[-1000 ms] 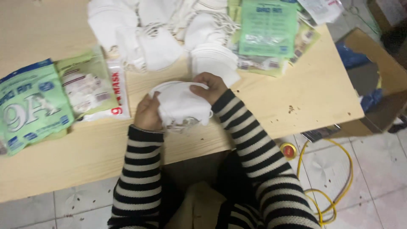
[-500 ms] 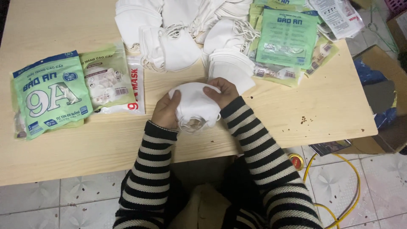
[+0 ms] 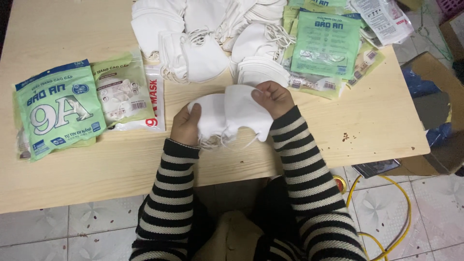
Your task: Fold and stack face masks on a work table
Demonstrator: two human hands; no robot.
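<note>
2 hands, left hand (image 3: 186, 124) and right hand (image 3: 273, 98), pinch white masks (image 3: 227, 113), fingers curled

White masks (image 3: 232, 113) between left hand (image 3: 186, 124) and right hand (image 3: 273, 99)

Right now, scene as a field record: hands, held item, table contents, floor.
left hand: grips left edge of white masks
right hand: pinches right edge of the same masks
held item: small stack of white masks, ear loops dangling
table: light wood
behind hands: pile of loose masks
left side: green packets
right side: stacked packets
floor: yellow cable
</note>
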